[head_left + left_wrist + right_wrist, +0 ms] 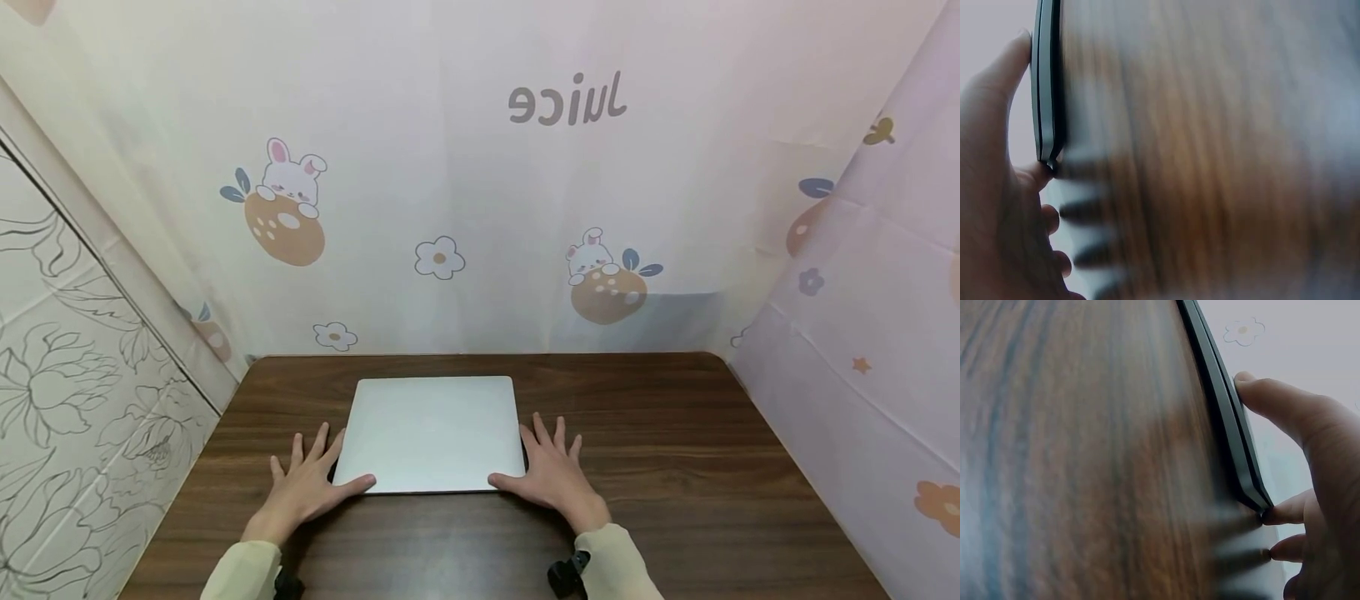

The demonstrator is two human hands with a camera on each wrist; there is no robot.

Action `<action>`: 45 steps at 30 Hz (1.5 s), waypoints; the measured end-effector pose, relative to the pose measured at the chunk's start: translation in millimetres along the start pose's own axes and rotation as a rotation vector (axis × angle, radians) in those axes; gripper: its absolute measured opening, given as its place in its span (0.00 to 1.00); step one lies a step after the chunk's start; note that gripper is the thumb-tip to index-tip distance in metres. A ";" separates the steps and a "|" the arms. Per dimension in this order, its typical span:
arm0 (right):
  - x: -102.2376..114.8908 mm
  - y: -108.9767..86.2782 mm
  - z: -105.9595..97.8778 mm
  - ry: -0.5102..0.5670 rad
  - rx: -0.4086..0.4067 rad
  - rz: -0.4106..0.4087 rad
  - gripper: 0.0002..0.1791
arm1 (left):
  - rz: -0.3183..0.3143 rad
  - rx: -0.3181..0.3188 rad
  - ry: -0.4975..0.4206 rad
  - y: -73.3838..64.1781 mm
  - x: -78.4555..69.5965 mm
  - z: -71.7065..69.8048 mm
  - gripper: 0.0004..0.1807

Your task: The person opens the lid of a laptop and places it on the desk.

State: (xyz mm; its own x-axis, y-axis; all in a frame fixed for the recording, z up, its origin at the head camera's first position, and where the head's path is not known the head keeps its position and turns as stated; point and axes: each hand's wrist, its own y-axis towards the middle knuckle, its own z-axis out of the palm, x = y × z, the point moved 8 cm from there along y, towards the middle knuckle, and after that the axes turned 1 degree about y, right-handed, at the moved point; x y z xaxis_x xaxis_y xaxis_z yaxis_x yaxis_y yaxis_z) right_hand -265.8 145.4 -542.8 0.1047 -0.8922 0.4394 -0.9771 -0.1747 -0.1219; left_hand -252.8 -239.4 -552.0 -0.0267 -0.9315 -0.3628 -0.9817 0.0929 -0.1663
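Observation:
A closed silver laptop (430,435) lies flat on the brown wooden table, its front edge toward me. My left hand (306,485) holds its near left corner, thumb on the lid and index finger against the side, the other fingers spread out on the left. At the near right corner my right hand (551,475) grips in the same way. The left wrist view shows the laptop's dark front edge (1047,81) between thumb and index finger. In the right wrist view the right thumb (1272,400) presses on the lid and the index fingertip meets the corner's lower edge.
The wooden table (645,433) extends around the laptop on all sides. Behind it hangs a pale curtain (465,167) printed with rabbits and flowers, which continues on the right. A white panel with flower line drawings (67,417) stands at the left.

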 end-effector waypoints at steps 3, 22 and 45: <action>-3.0 -3.0 -2.1 0.024 0.008 0.009 0.62 | 0.004 0.006 0.003 0.5 -4.1 2.4 0.60; -26.2 -14.2 -15.6 0.038 0.001 0.055 0.62 | 0.045 0.014 0.015 2.9 -31.8 8.4 0.61; -44.7 -23.1 -24.3 0.019 -0.021 0.063 0.61 | 0.080 -0.011 0.042 6.6 -51.8 14.8 0.61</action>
State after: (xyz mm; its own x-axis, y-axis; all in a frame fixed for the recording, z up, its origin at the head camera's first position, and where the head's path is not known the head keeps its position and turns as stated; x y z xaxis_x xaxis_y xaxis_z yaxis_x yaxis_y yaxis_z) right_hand -252.4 199.4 -538.0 0.0394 -0.8931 0.4481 -0.9852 -0.1095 -0.1316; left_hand -255.1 -185.4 -547.9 -0.1126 -0.9354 -0.3352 -0.9782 0.1636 -0.1278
